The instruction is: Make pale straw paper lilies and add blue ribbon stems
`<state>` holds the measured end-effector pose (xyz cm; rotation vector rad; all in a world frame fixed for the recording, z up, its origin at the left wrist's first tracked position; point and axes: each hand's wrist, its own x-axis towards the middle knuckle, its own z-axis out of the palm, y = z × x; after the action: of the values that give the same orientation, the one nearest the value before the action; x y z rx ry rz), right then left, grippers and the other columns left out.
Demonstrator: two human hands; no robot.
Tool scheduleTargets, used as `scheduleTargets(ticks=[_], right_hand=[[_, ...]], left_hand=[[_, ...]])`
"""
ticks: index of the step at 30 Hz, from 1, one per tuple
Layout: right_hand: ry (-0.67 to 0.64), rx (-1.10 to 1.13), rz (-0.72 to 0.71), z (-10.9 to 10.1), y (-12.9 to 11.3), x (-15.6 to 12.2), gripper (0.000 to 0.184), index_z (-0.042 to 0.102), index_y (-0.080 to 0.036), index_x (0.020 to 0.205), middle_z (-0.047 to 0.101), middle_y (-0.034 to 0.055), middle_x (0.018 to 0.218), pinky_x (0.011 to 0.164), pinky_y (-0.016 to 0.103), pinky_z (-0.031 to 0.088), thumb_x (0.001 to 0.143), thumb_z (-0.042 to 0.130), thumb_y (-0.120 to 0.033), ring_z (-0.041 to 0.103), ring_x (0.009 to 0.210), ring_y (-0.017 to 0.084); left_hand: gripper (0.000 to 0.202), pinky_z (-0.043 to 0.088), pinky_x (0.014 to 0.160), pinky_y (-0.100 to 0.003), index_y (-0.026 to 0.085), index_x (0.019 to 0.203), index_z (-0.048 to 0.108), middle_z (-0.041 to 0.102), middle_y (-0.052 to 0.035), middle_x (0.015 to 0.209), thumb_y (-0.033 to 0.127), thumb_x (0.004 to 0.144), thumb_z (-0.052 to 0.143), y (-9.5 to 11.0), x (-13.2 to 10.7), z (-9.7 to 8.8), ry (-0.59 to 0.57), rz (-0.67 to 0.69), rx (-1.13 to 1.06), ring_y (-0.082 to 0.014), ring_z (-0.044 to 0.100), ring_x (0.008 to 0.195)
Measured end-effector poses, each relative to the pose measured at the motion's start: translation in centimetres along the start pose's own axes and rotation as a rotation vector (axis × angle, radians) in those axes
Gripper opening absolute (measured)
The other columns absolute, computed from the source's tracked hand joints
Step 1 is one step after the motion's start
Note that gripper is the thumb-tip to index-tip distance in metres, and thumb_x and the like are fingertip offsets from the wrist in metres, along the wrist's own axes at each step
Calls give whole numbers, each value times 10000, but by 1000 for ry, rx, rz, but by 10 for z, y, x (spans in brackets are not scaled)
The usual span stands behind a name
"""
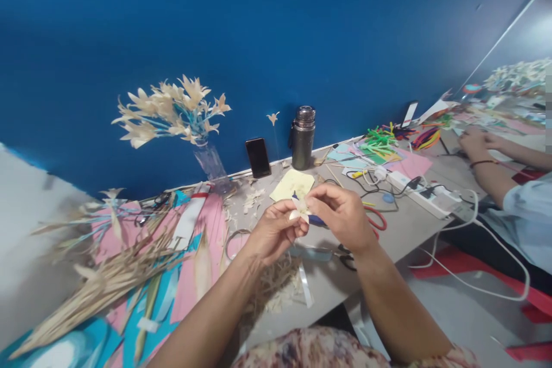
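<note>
Between my two hands, above the table, is a small cream handmade flower [301, 210] with pointed petals. My left hand [276, 233] pinches it from the left and below, thumb against the petals. From the right, the thumb and fingers of my right hand [338, 210] close on its upper edge. Just behind the flower lies a yellow pad of paper [293, 184]. Under my hands are pale shavings [280, 284] and a pair of dark-handled scissors [346, 257], partly hidden by my right wrist.
A glass vase [211, 164] of similar flowers, a phone [257, 157] and a dark thermos [303, 138] stand along the blue wall. Dried husks [103, 276] cover the left side. A power strip [425, 195] with cables lies right, near a co-worker's hands [474, 141].
</note>
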<state>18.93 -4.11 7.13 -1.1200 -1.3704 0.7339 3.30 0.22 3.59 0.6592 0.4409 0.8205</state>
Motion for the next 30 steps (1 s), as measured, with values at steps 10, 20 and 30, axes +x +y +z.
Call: scheduleTargets(ticks=[10,20,30], right_hand=[[-106,48,41,4,-3,-7,137,659,-192,733,681,-18,633,557,221,517,849,694,-256,651,566,126],[-51,118,138,22,1,-17,114,640,-195,758,665,-25,596,537,220,509,855,673,-246,648,541,131],[-5,158,138,37,1,-19,128,601,-199,719,602,-53,550,532,218,495,839,642,-218,600,506,112]], left_hand=[[247,500,585,-191,114,826,773,730,-60,659,219,654,915,-9,-10,-1,-33,111,40,-112,663,581],[238,478,545,-195,138,752,777,717,-47,599,216,595,937,-14,-16,-8,49,260,67,-119,644,545],[219,494,577,-223,154,780,758,723,-33,617,238,638,903,-22,-25,-8,161,388,127,-121,631,553]])
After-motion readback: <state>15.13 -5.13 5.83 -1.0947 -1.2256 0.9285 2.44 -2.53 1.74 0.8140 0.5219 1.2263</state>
